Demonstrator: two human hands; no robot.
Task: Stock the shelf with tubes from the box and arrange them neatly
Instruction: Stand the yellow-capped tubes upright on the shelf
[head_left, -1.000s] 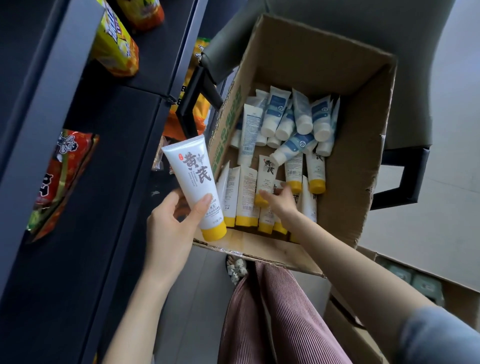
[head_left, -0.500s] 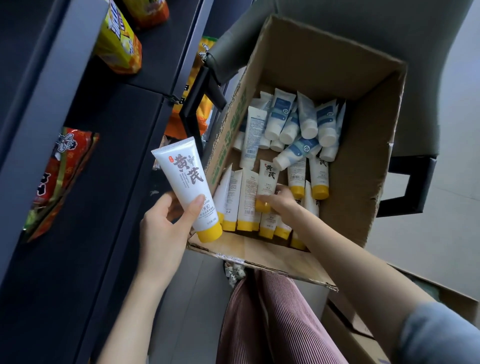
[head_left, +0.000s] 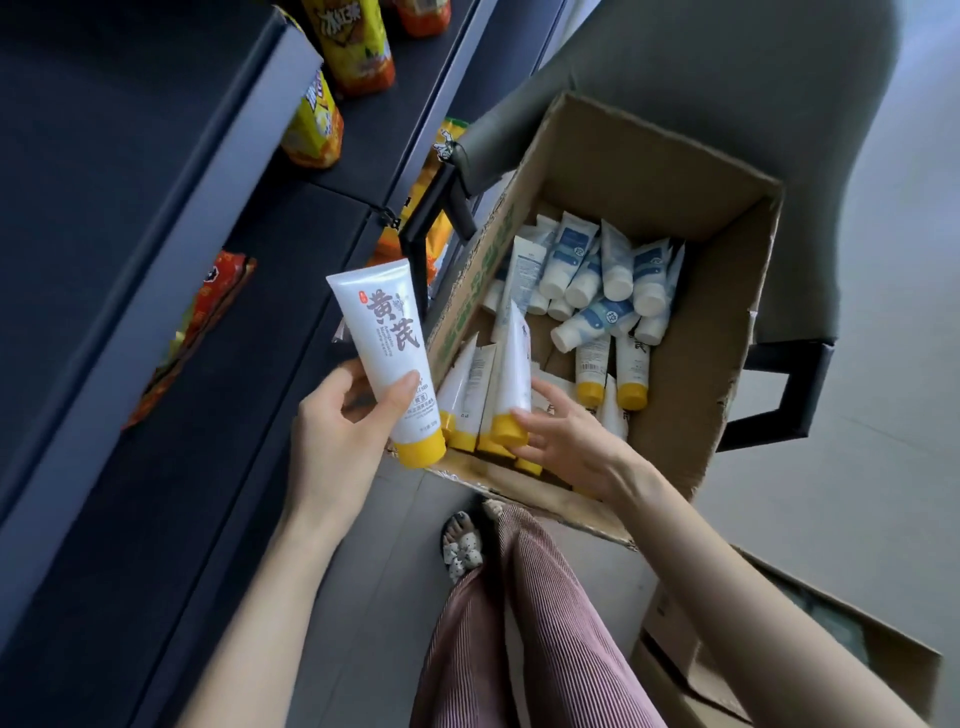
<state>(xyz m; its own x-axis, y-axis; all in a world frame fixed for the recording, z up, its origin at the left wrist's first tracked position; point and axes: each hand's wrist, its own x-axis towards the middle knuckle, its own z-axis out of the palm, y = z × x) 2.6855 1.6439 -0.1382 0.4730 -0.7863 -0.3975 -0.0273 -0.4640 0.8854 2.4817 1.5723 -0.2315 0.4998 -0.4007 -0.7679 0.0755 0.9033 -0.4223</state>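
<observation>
My left hand (head_left: 337, 431) grips a white tube with a yellow cap (head_left: 387, 358) upright, cap down, just left of the cardboard box (head_left: 727, 364). Inside the box my right hand (head_left: 566, 441) holds a second yellow-capped tube (head_left: 511, 374) by its cap end, lifted and tilted above the row of similar tubes (head_left: 467, 395) at the near wall. Several white tubes with blue labels (head_left: 597, 280) lie heaped at the far end. The dark shelf (head_left: 218, 332) is on the left.
Yellow snack bags (head_left: 358, 47) and a red bag (head_left: 202, 322) sit on the shelf levels. The box rests on a grey chair (head_left: 727, 78) with black arms. A second cardboard box (head_left: 805, 660) stands on the floor at lower right. My leg and sandalled foot (head_left: 462, 545) are below.
My right hand has taken a yellow-capped tube from the row and raised it, its tail now pointing up. The left hand keeps its tube, shifted slightly left. The camera has tilted.
</observation>
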